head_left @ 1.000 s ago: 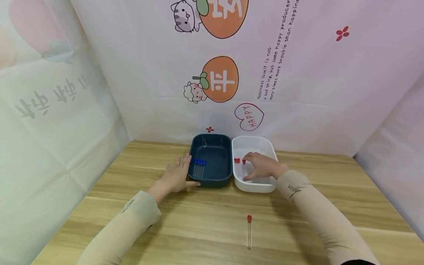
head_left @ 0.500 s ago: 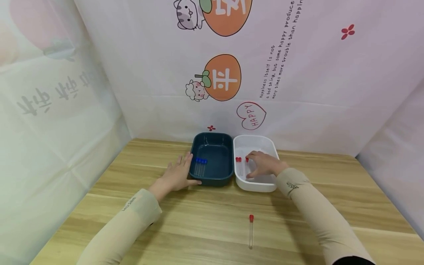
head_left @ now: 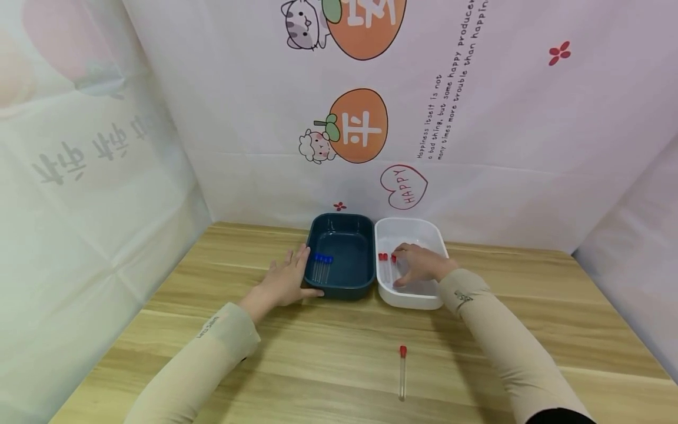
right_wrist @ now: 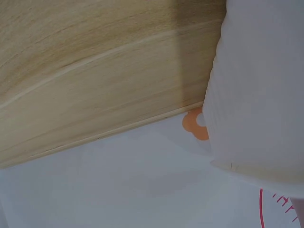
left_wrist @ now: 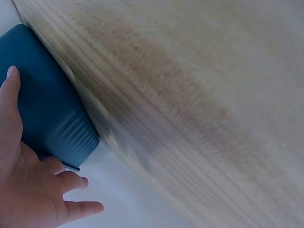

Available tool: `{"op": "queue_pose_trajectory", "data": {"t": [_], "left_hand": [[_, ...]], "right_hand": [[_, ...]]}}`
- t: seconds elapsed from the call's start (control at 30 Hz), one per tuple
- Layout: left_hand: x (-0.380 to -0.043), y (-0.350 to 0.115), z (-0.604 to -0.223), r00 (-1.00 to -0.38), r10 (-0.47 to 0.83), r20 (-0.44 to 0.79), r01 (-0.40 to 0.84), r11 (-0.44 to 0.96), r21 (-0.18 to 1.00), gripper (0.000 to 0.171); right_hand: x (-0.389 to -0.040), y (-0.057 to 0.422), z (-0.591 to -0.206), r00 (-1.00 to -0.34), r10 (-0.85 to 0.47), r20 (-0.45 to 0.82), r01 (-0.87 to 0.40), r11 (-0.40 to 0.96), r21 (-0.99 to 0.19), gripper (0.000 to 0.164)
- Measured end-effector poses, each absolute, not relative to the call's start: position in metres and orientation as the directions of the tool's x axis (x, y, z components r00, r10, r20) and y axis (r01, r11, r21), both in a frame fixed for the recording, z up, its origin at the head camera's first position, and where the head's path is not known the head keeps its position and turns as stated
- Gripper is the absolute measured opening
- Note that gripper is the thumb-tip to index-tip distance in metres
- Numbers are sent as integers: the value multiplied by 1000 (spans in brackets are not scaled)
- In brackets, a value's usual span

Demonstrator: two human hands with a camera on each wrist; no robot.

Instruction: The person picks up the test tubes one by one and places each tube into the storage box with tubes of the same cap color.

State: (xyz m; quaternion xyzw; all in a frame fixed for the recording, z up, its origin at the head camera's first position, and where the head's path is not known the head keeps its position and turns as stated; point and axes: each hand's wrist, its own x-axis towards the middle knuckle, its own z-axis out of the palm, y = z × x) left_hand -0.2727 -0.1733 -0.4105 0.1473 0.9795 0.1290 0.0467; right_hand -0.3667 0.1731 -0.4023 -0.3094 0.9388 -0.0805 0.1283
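My left hand (head_left: pixel 286 280) rests against the left side of a dark teal box (head_left: pixel 346 291), fingers spread along its rim and thumb at its front wall. Several blue-capped tubes (head_left: pixel 323 268) lie side by side in that box. Inside the white box (head_left: pixel 410 300) beside it, my right hand (head_left: pixel 421 263) spans a red-capped tube (head_left: pixel 394 259), fingertips at the cap and thumb near the other end. Two more red caps (head_left: pixel 382 257) show just left of it. Another red-capped tube (head_left: pixel 402 374) lies on the table. The right wrist view hides the fingers behind the white box wall.
The two boxes stand side by side at the back of the wooden table (head_left: pixel 318 365), close to a printed cloth backdrop (head_left: pixel 254 188). A white cloth (head_left: pixel 95 224) hangs along the left side.
The head view has shifted slightly. My right hand stays in the white box with the red-capped tube, moving very little. My left hand keeps its place at the teal box.
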Motion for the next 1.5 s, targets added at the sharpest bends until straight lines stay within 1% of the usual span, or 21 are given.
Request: {"op": "queue_pose_trajectory", "data": {"t": [0.37, 0.7, 0.93, 1.27, 1.5], "left_hand": [[-272, -171, -409, -952, 301, -51, 278, 923, 267, 115], [-273, -170, -409, -950, 309, -48, 286, 921, 264, 115], [-276, -170, -411, -951, 303, -60, 278, 924, 264, 115], [-277, -172, -414, -952, 298, -68, 272, 927, 257, 116], [-276, -173, -413, -952, 299, -71, 272, 927, 259, 115]], "right_hand": [[-368, 170, -397, -786, -576, -227, -524, 814, -252, 84], [-374, 170, -401, -789, -562, -248, -507, 824, -255, 84], [-372, 172, -402, -773, -592, -228, -550, 804, -225, 86], [-371, 170, -400, -778, -579, -244, -532, 814, -234, 93], [-368, 167, -390, -769, -599, -223, -544, 797, -265, 91]]}}
